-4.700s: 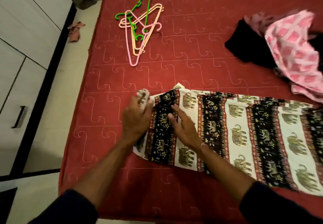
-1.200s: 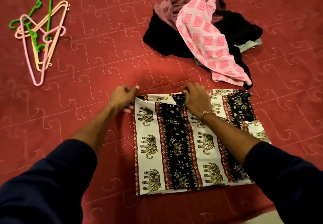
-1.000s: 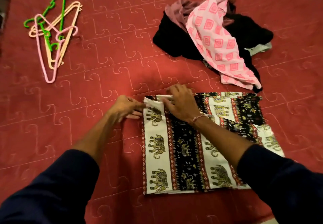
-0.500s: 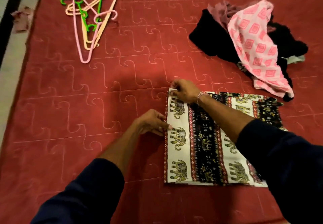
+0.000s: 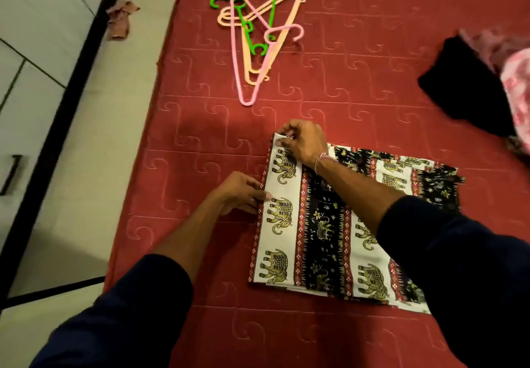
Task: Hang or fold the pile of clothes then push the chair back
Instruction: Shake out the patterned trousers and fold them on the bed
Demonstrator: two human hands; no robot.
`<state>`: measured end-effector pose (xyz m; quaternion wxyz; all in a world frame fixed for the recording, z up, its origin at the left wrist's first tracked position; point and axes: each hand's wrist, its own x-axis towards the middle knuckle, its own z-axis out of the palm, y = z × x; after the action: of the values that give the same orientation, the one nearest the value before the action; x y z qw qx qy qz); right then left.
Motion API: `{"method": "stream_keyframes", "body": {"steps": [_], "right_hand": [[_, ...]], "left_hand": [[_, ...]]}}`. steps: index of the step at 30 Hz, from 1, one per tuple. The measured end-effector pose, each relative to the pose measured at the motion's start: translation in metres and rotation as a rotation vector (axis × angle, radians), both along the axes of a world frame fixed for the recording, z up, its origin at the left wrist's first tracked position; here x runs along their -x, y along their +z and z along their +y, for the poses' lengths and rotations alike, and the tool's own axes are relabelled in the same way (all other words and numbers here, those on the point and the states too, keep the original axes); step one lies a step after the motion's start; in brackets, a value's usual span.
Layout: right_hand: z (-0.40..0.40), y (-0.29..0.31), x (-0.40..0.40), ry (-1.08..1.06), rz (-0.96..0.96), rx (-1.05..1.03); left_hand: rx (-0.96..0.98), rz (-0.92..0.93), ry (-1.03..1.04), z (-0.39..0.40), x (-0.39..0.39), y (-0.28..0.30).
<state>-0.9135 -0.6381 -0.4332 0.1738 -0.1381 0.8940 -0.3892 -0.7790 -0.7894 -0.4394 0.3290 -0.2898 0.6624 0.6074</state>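
The right hand (image 5: 304,143) rests on the far left corner of the folded elephant-print cloth (image 5: 324,230), its fingers curled and pinching that corner between thumb and fingertips. A beaded bracelet (image 5: 322,161) circles the right wrist. The right forearm crosses over the cloth from the near right, covering part of the black middle stripe.

The left hand (image 5: 239,192) lies nearer the person than the right hand, at the cloth's left edge. Its fingers are curled at the hem with the fingertips touching the white stripe; whether they pinch the edge or only press it cannot be told. Both forearms are bare, and dark blue sleeves (image 5: 123,310) cover the upper arms.

The cloth lies flat on the red quilted bed cover (image 5: 200,149), folded into a rectangle, extending right and toward the person from both hands. A looser, unfolded portion of it trails beyond the right forearm.

Beyond the hands, well apart from the cloth, a bundle of plastic hangers (image 5: 258,34) in green, pink and peach lies tangled on the cover. To the far right of the right hand sits the pile of clothes (image 5: 470,86), black fabric with a blurred pink patterned garment at the frame edge.

Left of the left hand, past the bed edge, is a pale floor (image 5: 94,126) with a small crumpled rag (image 5: 119,20) on it, and a white cabinet (image 5: 31,60) with a dark handle.
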Motion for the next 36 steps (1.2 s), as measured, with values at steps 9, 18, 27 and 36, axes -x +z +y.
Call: {"method": "stream_keyframes", "body": {"steps": [9,18,27,36], "right_hand": [[-0.119,-0.006,-0.006,0.029,0.053,-0.019],[-0.149,-0.012,0.021,0.074,0.138,-0.054],[-0.146,-0.018,0.053,0.021,0.255,-0.461],[-0.138,-0.012,0.058,-0.274,-0.023,-0.145]], "left_hand": [[0.094,0.019,0.052,-0.11,-0.008,-0.002],[0.436,0.291,0.076,-0.127,0.029,-0.007],[0.293,0.084,0.049,-0.138,0.061,-0.005],[0.34,0.119,0.055,-0.134,0.058,-0.011]]}}
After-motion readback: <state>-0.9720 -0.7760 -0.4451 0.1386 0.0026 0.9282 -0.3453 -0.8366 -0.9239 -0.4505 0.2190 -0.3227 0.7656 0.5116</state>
